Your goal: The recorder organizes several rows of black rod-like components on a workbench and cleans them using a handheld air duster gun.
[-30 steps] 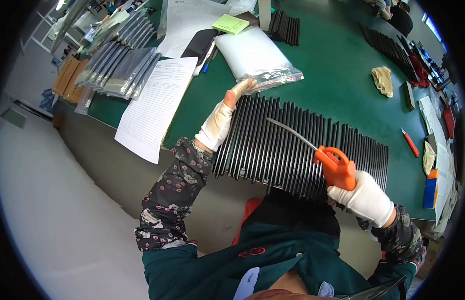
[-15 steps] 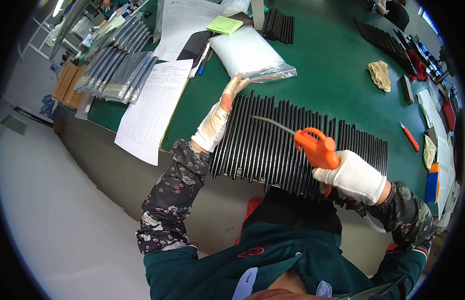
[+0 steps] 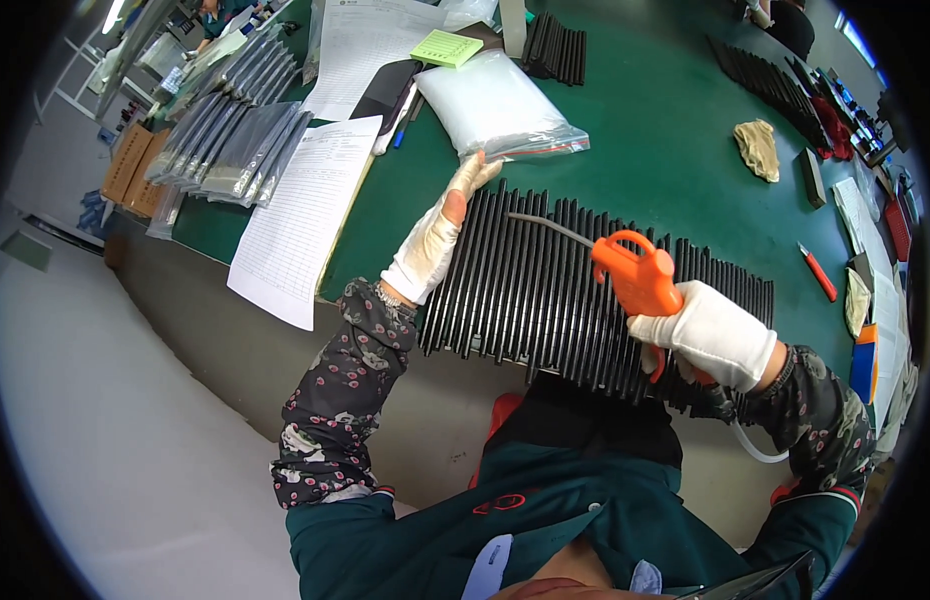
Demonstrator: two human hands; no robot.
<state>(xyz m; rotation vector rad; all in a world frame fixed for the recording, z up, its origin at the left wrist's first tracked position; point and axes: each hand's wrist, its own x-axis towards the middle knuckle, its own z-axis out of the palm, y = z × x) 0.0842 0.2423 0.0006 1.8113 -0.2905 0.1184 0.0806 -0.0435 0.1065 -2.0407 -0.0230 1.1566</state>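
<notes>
A row of thin black rods (image 3: pixel 545 290) lies side by side on the near edge of the green table. My right hand (image 3: pixel 713 335), in a white glove, is wrapped round an orange air blow gun (image 3: pixel 637 275). The gun's thin metal nozzle (image 3: pixel 550 222) points left over the far part of the rods. A pale hose (image 3: pixel 760 447) hangs below my right wrist. My left hand (image 3: pixel 440 232), gloved with bare fingertips, lies along the left end of the row. Its fingers are stretched out toward the far side, close to the clear bag.
Beyond the rods sits a zip bag of white material (image 3: pixel 495 105) with a green notepad (image 3: pixel 446 48) on it. Printed sheets (image 3: pixel 305 220) overhang the left edge beside bagged parts (image 3: pixel 235 150). A red-handled knife (image 3: pixel 818 273) and a tan cloth (image 3: pixel 757 150) lie to the right.
My right hand has shifted slightly up and to the right with the air blow gun, and its nozzle tip has moved farther from me. My left hand has stayed nearly in place.
</notes>
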